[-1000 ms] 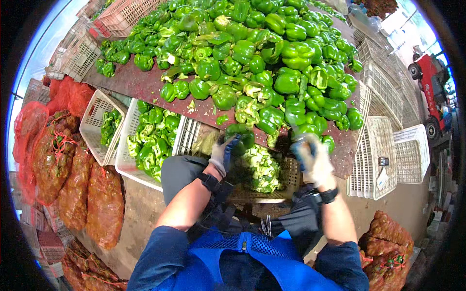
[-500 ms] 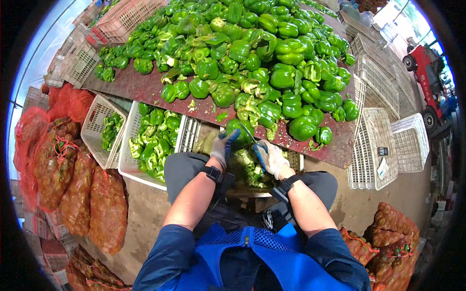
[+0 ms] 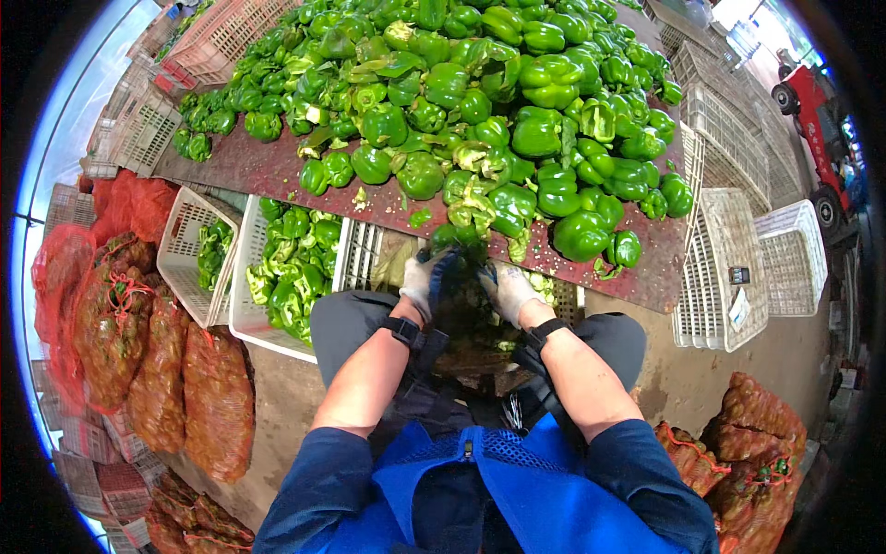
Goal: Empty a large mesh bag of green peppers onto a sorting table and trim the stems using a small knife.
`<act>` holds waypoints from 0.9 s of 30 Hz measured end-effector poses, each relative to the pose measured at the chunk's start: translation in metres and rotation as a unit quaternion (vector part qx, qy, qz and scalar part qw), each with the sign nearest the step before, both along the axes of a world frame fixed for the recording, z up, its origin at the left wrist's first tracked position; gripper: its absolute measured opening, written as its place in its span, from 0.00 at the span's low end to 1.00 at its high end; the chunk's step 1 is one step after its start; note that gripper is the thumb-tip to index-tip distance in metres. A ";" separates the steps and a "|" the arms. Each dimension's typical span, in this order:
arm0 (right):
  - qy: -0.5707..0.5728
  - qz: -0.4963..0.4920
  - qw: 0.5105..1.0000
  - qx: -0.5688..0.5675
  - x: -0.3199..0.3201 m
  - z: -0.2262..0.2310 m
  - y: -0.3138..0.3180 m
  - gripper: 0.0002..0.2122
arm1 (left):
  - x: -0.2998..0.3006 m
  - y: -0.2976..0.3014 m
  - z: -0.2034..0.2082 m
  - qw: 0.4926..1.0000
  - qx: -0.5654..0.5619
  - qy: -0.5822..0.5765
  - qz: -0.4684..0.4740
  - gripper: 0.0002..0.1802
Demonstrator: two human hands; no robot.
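Because the two gloved hands work close together at the table edge, I take the held green pepper (image 3: 469, 244) as the centre of the clock. The left hand (image 3: 425, 280), between seven and eight o'clock, has its fingers closed on the near side of this pepper. The right hand (image 3: 508, 294), at five o'clock, is curled just beside it; whether it grips something I cannot tell, as the area between the hands is dark and blurred.

At twelve o'clock lies the large pile of peppers (image 3: 443, 83) on the reddish tabletop (image 3: 646, 277). Pale cut pieces (image 3: 543, 286) show at four o'clock, below the table edge, and a white crate (image 3: 277, 340) with more peppers stands between eight and nine.

In my judgement, such a pepper is light and hollow, rather stiff when whole, but its wall may crack under a hard squeeze. The skin looks glossy, so it may slip, although the gloves should help. I would take hold around the broad shoulders, with the fingers spread over the lobes, leaving the stem end free.
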State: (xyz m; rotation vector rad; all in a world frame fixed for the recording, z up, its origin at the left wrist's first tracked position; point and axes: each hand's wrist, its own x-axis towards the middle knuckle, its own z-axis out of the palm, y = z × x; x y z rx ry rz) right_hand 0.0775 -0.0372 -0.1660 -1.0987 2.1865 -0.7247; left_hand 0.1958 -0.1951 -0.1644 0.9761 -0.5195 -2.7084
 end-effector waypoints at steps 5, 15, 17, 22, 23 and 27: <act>-0.001 0.014 1.000 -0.002 0.007 0.020 0.001 0.18 | 0.005 0.000 -0.015 0.990 -0.141 -0.022 -0.001 0.12; -0.107 0.012 0.992 0.067 0.003 0.072 0.013 0.18 | 0.008 -0.003 -0.005 0.998 -0.019 0.001 -0.054 0.17; -0.071 0.002 0.996 0.057 0.006 0.072 0.015 0.17 | 0.008 -0.002 -0.007 0.998 -0.045 0.012 -0.050 0.19; -0.002 -0.012 0.997 -0.079 0.007 0.057 0.025 0.17 | 0.004 0.000 0.019 0.999 -0.045 0.017 -0.002 0.20; -0.006 -0.021 0.994 -0.105 0.007 0.059 0.026 0.18 | 0.010 -0.005 0.019 0.996 0.046 0.069 -0.029 0.20; -0.034 -0.079 0.990 -0.109 0.006 0.069 0.007 0.23 | 0.025 -0.024 -0.050 0.832 -0.535 0.001 -0.150 0.19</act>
